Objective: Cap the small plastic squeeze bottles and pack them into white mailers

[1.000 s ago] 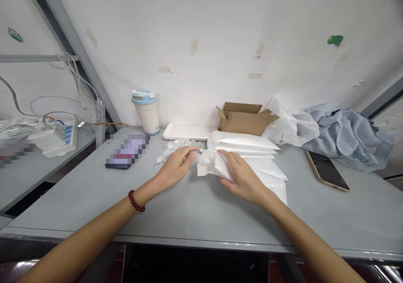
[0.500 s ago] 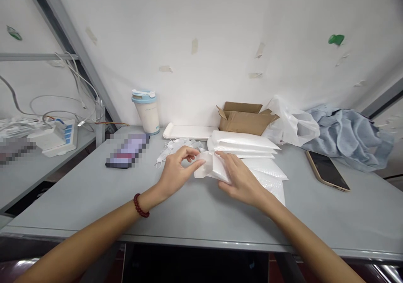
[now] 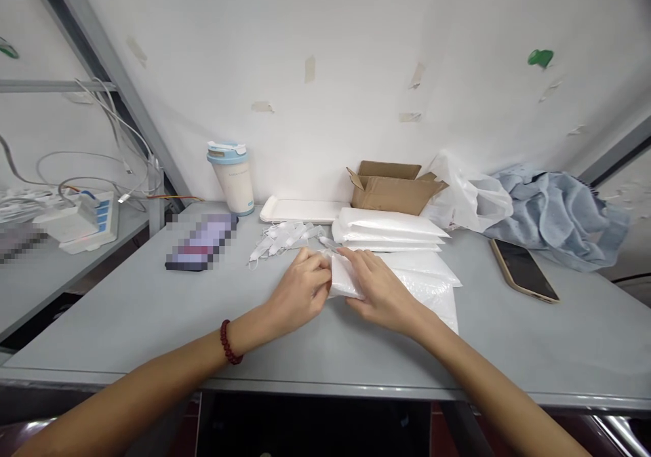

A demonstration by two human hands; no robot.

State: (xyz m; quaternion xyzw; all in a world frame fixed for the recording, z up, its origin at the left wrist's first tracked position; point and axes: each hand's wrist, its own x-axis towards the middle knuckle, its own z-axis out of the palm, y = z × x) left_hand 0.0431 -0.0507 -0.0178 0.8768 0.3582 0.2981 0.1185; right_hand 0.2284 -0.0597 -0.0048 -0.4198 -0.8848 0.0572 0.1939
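Note:
A white bubble mailer (image 3: 346,277) lies between my two hands above the grey table. My left hand (image 3: 301,287), a dark red bead bracelet at its wrist, is closed at the mailer's left end; its fingertips are partly hidden. From the right, my right hand (image 3: 379,287) grips the mailer with its fingers on top. Just behind them lies a heap of small white tags with loops (image 3: 287,236). A stack of white bubble mailers (image 3: 389,226) sits behind my right hand, and more loose mailers (image 3: 432,294) spread out beside it.
Along the wall stand a blue-lidded cup (image 3: 231,182), a white tray (image 3: 305,209), an open cardboard box (image 3: 391,192) and a plastic bag (image 3: 465,196). Blue-grey cloth (image 3: 559,213) and a phone (image 3: 526,270) lie right; another phone (image 3: 203,240), partly blurred, lies left.
My left hand has moved in to the right and closed at the mailer's end, where a flap stuck out before. My right hand keeps its hold. The view has shifted slightly.

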